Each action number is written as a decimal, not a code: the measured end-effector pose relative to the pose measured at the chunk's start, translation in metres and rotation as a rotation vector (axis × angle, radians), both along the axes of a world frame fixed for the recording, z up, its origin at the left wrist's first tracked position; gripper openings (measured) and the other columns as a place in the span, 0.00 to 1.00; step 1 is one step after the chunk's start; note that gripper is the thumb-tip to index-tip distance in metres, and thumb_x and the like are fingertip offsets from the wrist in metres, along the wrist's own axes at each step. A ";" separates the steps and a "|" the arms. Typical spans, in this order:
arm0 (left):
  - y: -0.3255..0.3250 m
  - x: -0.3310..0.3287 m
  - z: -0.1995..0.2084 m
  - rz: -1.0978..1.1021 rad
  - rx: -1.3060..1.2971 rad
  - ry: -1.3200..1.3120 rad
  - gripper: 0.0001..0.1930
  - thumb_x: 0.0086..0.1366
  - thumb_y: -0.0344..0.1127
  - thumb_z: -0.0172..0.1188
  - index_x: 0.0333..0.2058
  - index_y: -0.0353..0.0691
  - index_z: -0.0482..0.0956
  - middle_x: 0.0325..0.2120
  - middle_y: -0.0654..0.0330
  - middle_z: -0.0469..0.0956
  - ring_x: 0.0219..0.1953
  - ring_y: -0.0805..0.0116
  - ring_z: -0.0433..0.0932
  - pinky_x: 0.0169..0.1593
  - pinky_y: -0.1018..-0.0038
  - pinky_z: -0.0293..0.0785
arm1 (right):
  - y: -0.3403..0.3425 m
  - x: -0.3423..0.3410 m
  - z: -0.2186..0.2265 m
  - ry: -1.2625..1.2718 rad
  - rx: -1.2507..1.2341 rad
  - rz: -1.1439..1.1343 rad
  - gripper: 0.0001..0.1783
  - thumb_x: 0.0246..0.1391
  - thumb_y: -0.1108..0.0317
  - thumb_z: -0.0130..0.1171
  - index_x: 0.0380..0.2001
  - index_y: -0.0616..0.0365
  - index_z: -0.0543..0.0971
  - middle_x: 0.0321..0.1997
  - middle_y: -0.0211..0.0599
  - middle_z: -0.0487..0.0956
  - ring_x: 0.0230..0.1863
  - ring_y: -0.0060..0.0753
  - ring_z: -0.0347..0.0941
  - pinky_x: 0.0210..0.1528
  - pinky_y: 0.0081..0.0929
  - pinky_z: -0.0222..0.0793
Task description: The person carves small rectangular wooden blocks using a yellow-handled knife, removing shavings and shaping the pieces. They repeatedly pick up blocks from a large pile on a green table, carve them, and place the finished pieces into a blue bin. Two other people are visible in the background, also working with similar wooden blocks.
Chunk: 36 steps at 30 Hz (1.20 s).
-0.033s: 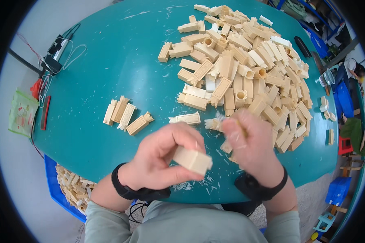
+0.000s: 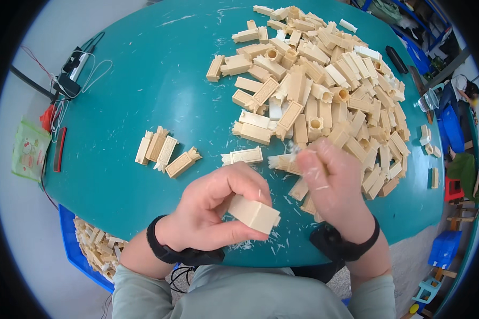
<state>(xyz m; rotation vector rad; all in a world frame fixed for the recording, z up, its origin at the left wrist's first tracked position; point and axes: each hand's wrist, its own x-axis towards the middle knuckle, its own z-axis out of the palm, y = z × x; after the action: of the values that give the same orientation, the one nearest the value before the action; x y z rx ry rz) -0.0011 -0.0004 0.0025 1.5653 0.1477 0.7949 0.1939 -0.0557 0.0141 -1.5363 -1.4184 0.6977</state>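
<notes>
Filling most of the view, a green table [image 2: 143, 69] carries a broad pile [image 2: 298, 85] of cream and tan blocks, the landmark here. A blue bin [image 2: 66, 228] of similar pieces stands well to the pile's left, beyond the table's near edge. The left hand [image 2: 213, 212], near and to the left of the pile, has its thumb and fingers closed around a block. The right hand [image 2: 332, 183], over the pile's near edge, has its fingers curled in and its thumb against them; whether they grip anything, I cannot tell. Left of the pile lies a group of four blocks [image 2: 166, 153], and closer to it a single block [image 2: 245, 156]. The held block [image 2: 254, 215] sits off the pile's near left side, above the tabletop, its plain end exposed. Thin pale shavings [image 2: 274, 242] litter the table at the pile's near side, and some cling to the right thumb.
</notes>
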 end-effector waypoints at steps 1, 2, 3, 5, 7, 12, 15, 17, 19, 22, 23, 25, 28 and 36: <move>0.001 0.001 -0.001 0.078 0.030 0.035 0.18 0.53 0.39 0.64 0.37 0.36 0.69 0.34 0.54 0.72 0.37 0.67 0.71 0.41 0.72 0.67 | -0.001 0.000 0.001 0.023 -0.002 0.023 0.17 0.51 0.58 0.57 0.20 0.60 0.71 0.17 0.38 0.69 0.17 0.34 0.64 0.20 0.25 0.60; 0.003 0.003 -0.003 0.157 0.061 0.070 0.19 0.54 0.40 0.63 0.38 0.35 0.70 0.34 0.54 0.72 0.38 0.66 0.71 0.42 0.72 0.67 | -0.002 0.000 0.003 0.047 -0.004 0.046 0.17 0.52 0.58 0.56 0.21 0.61 0.71 0.17 0.39 0.69 0.18 0.34 0.64 0.21 0.25 0.61; 0.004 0.004 -0.004 0.237 0.092 0.105 0.20 0.54 0.42 0.63 0.40 0.34 0.70 0.34 0.54 0.72 0.38 0.66 0.71 0.42 0.72 0.67 | -0.003 0.000 0.005 0.070 -0.006 0.071 0.17 0.53 0.58 0.55 0.21 0.62 0.72 0.17 0.39 0.69 0.18 0.34 0.64 0.22 0.25 0.61; 0.005 0.003 0.001 0.285 0.034 0.166 0.23 0.56 0.45 0.61 0.43 0.33 0.70 0.38 0.54 0.69 0.41 0.65 0.71 0.43 0.73 0.67 | -0.005 0.000 0.007 0.075 0.002 0.127 0.16 0.53 0.59 0.55 0.22 0.62 0.72 0.17 0.40 0.69 0.19 0.35 0.65 0.23 0.26 0.62; 0.003 0.005 0.007 0.310 -0.019 0.217 0.26 0.56 0.46 0.61 0.47 0.33 0.68 0.39 0.55 0.67 0.39 0.67 0.70 0.41 0.74 0.67 | -0.007 -0.002 0.006 0.062 0.020 0.158 0.15 0.53 0.60 0.54 0.24 0.62 0.73 0.17 0.40 0.69 0.20 0.36 0.66 0.24 0.26 0.62; 0.001 0.006 0.002 0.285 0.056 0.084 0.20 0.56 0.32 0.61 0.45 0.35 0.66 0.38 0.58 0.63 0.36 0.74 0.66 0.42 0.78 0.65 | -0.007 -0.006 0.004 0.027 -0.006 0.153 0.12 0.52 0.61 0.54 0.26 0.61 0.72 0.18 0.40 0.69 0.19 0.38 0.67 0.23 0.27 0.62; -0.001 0.003 -0.004 0.285 -0.067 0.023 0.19 0.55 0.33 0.62 0.41 0.36 0.65 0.38 0.60 0.62 0.35 0.77 0.65 0.40 0.80 0.65 | -0.007 -0.005 0.006 0.016 0.049 0.201 0.12 0.51 0.62 0.56 0.27 0.61 0.72 0.19 0.40 0.70 0.19 0.39 0.67 0.22 0.27 0.62; 0.002 0.001 -0.007 0.258 -0.087 0.034 0.19 0.54 0.34 0.64 0.40 0.37 0.65 0.38 0.61 0.62 0.36 0.78 0.65 0.40 0.81 0.65 | -0.009 -0.006 0.006 -0.007 0.104 0.246 0.12 0.50 0.62 0.57 0.26 0.61 0.72 0.19 0.40 0.70 0.19 0.40 0.67 0.21 0.28 0.62; 0.007 -0.002 -0.008 0.199 -0.082 0.062 0.20 0.53 0.33 0.65 0.40 0.38 0.65 0.38 0.62 0.62 0.36 0.78 0.65 0.40 0.81 0.65 | -0.009 -0.007 0.005 -0.026 0.141 0.261 0.12 0.49 0.62 0.58 0.26 0.61 0.71 0.19 0.40 0.70 0.19 0.41 0.67 0.20 0.28 0.62; 0.005 0.000 -0.003 0.105 -0.292 0.013 0.20 0.52 0.32 0.65 0.40 0.39 0.66 0.38 0.63 0.62 0.37 0.78 0.66 0.40 0.81 0.65 | -0.008 -0.008 0.001 -0.041 0.158 0.238 0.12 0.48 0.62 0.59 0.25 0.61 0.72 0.19 0.40 0.70 0.19 0.42 0.67 0.20 0.29 0.62; 0.005 0.001 -0.003 0.081 -0.276 0.013 0.20 0.51 0.32 0.66 0.40 0.39 0.66 0.38 0.64 0.62 0.37 0.78 0.66 0.40 0.81 0.65 | -0.007 -0.007 0.000 -0.039 0.156 0.231 0.12 0.48 0.62 0.59 0.25 0.61 0.72 0.20 0.41 0.70 0.19 0.42 0.67 0.20 0.29 0.62; 0.007 0.000 -0.003 0.040 -0.242 0.013 0.20 0.51 0.31 0.66 0.39 0.39 0.66 0.39 0.64 0.61 0.38 0.78 0.66 0.40 0.82 0.64 | -0.007 -0.007 0.000 -0.039 0.158 0.229 0.12 0.48 0.62 0.59 0.25 0.61 0.72 0.20 0.41 0.70 0.19 0.42 0.67 0.20 0.29 0.62; 0.002 -0.001 -0.001 0.124 -0.375 0.056 0.15 0.56 0.34 0.61 0.39 0.39 0.67 0.35 0.66 0.67 0.31 0.82 0.68 0.33 0.85 0.65 | -0.007 -0.007 0.004 -0.043 0.164 0.250 0.12 0.48 0.62 0.59 0.25 0.61 0.72 0.19 0.41 0.70 0.19 0.41 0.67 0.20 0.29 0.62; 0.001 -0.002 0.001 0.050 -0.644 -0.013 0.12 0.57 0.30 0.60 0.39 0.39 0.69 0.32 0.67 0.71 0.31 0.82 0.71 0.33 0.85 0.68 | -0.006 -0.009 0.002 -0.077 0.154 0.268 0.12 0.47 0.63 0.60 0.23 0.60 0.73 0.18 0.40 0.70 0.18 0.40 0.67 0.19 0.28 0.61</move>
<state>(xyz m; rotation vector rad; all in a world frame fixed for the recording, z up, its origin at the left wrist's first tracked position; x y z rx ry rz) -0.0026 0.0010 0.0038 0.9491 0.3935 0.7039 0.1846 -0.0620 0.0166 -1.2789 -1.7158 0.6760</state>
